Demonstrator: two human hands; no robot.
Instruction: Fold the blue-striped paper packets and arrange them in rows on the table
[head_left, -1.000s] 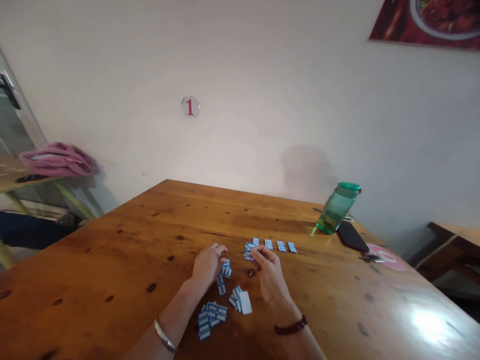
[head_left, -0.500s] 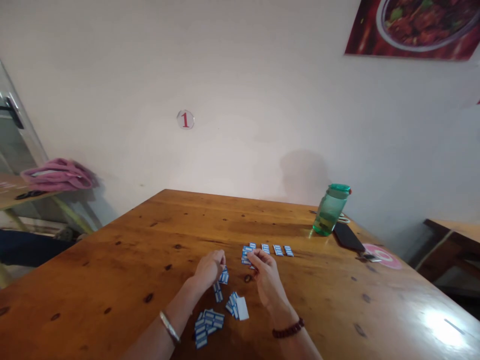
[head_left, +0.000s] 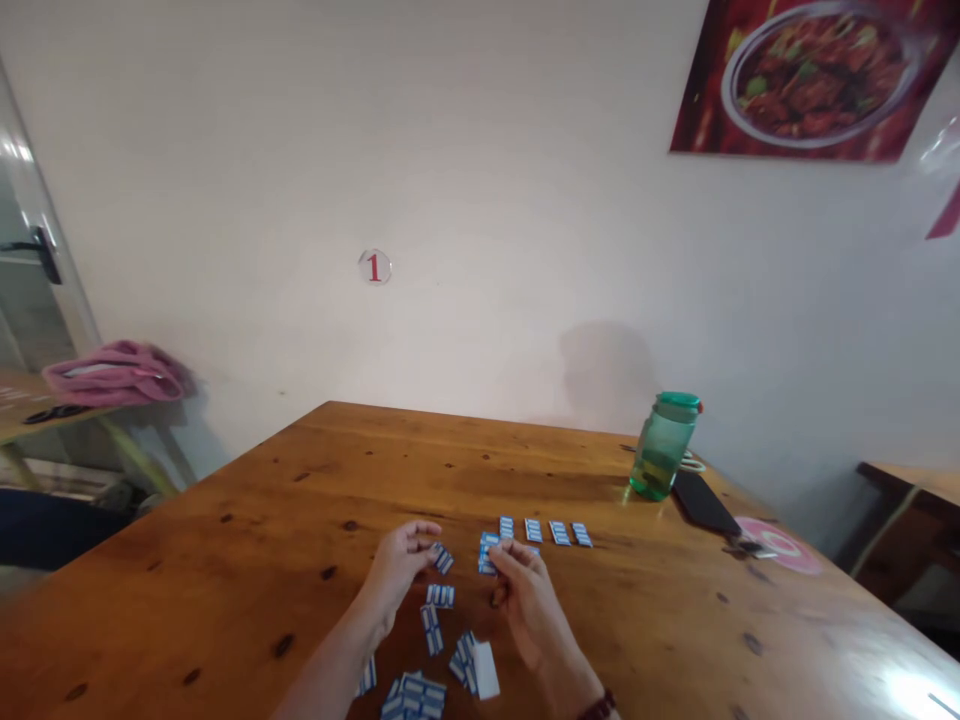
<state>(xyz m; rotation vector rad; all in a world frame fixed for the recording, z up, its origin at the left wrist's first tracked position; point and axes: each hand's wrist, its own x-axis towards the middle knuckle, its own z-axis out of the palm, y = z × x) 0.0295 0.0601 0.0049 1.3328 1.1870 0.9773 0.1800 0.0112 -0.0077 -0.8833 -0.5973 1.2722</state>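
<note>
My left hand (head_left: 401, 560) is closed in a pinch, with a small blue-and-white card (head_left: 442, 558) at its thumb and fingertips. To its right, my right hand (head_left: 529, 585) grips a few overlapping blue-and-white cards (head_left: 486, 553) between thumb and fingers. Below the hands, single cards (head_left: 440, 596) lie on the wooden table (head_left: 247, 580). Nearer to me are a loose pile of cards (head_left: 414, 697) and a small fan of cards (head_left: 463, 662) beside a plain white card (head_left: 487, 670). Part of another card shows from behind my left forearm.
Beyond my right hand, several small card groups (head_left: 559, 532) form a row. A green bottle (head_left: 664, 446), a dark phone (head_left: 705, 502), keys (head_left: 748, 548) and a pink round mat (head_left: 784, 545) occupy the right side. The wall (head_left: 480, 200) borders the table's far edge.
My left hand has lifted a card off the table and drawn slightly left. My right hand still holds its cards. The view has tilted up, so everything sits lower.
</note>
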